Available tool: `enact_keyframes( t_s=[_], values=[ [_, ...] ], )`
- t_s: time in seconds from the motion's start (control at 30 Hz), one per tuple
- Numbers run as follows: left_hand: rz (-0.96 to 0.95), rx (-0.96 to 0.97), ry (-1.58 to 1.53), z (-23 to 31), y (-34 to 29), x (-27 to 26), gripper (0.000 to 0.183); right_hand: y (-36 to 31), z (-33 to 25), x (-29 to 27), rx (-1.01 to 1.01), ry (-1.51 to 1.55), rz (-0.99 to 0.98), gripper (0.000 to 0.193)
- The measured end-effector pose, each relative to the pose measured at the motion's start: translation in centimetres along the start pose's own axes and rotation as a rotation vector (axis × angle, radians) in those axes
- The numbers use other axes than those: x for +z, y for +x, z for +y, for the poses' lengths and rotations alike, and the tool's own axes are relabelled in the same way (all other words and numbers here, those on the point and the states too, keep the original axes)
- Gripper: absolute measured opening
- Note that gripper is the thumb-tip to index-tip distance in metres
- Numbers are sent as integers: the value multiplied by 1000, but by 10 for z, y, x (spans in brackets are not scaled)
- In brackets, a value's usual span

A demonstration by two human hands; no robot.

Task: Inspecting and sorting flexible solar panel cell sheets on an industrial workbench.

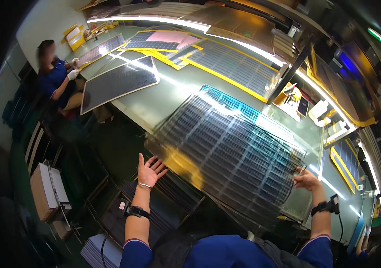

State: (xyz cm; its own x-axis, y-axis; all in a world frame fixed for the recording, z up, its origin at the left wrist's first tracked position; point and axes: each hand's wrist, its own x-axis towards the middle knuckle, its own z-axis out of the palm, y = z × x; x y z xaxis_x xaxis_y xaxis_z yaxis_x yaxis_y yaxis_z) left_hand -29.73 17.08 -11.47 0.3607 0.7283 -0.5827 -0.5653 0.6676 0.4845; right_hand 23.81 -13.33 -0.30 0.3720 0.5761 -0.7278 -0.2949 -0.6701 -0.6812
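Note:
A large, thin, see-through sheet with a dark grid pattern (239, 156) is tilted over the table's near edge, smeared by motion. My right hand (307, 179) pinches its right edge, thumb and fingers closed. My left hand (151, 170) is palm up just off the sheet's near left edge, fingers spread, holding nothing. A yellow patch (181, 166) shows at that edge, but I cannot tell whether it belongs to the sheet. Beyond the sheet lies a bright blue gridded panel (230, 100), partly covered by it.
Yellow-edged gridded panels (230, 64) lie along the back of the table (137, 106). A dark framed panel (121, 85) overhangs its left edge, near a seated person (56, 76) in white gloves. White bottles (319, 109) stand at the right by a shelf post (288, 80). Stacked boards (49, 192) stand lower left.

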Motion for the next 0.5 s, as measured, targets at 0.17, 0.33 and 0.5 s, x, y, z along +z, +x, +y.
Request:
enact_keyframes(
  t_s=[0.17,0.33,0.5],
  values=[
    [-209,-81,-20,-13,-6,-46,40,50,-41,-42,23,-282,54,55],
    [-85,-139,316,-10,-38,-21,30,96,-64,-86,28,-420,-48,57],
    [199,-100,725,-44,-43,-37,17,119,-144,-25,-438,-1093,-25,33]
  ],
)
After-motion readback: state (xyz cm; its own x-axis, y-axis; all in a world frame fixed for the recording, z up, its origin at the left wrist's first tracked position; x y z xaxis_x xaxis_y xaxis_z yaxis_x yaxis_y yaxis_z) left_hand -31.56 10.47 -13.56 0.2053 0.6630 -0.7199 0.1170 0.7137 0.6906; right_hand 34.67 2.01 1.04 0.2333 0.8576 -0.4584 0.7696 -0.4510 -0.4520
